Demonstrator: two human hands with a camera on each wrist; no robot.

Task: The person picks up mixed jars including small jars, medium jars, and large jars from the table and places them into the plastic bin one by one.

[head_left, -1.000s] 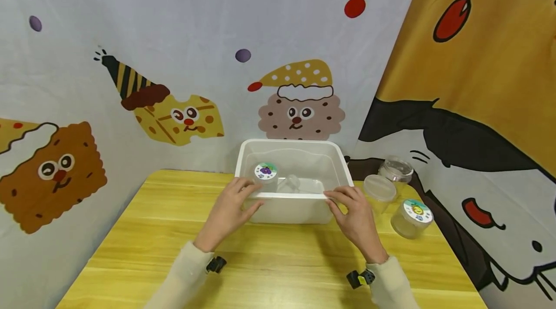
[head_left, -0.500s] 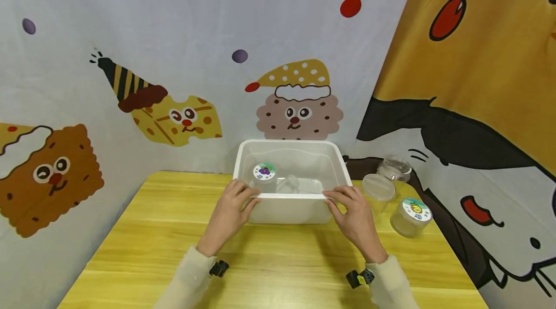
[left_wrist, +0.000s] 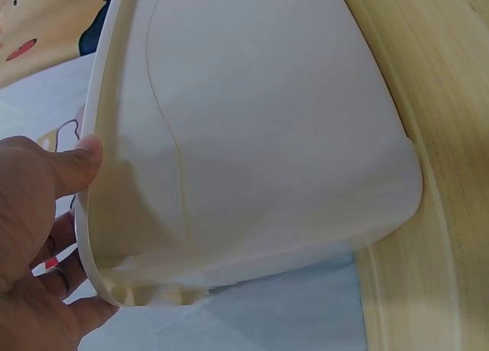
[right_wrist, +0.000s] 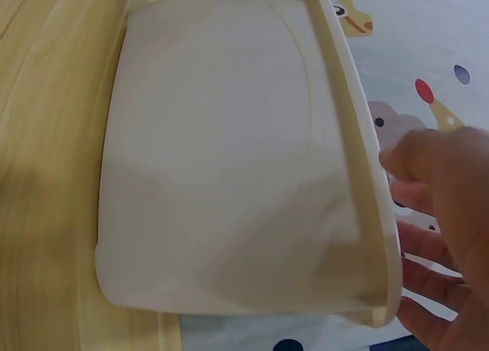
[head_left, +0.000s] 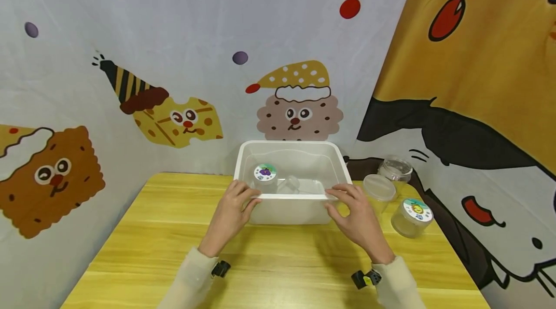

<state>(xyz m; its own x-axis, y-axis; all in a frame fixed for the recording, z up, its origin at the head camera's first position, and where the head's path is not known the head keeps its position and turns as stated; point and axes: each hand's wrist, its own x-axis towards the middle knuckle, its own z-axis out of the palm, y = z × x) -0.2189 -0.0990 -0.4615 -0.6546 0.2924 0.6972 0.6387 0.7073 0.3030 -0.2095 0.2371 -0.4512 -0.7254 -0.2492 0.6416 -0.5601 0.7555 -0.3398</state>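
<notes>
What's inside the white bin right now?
A lidded jar and a clear piece I can't identify; the front wall hides the nearest part of the floor.

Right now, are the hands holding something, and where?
The white bin: left hand pinches its near rim toward the left; right hand is toward the right, grip unclear.

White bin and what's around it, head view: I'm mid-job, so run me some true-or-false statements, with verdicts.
1. The left hand touches the white bin at its near rim. True.
2. The yellow-label jar is inside the white bin. False: the yellow-label jar is outside, to the right.
3. The purple-label jar is inside the white bin. True.
4. The right hand is at the far rim. False: the right hand is at the near rim.
</notes>
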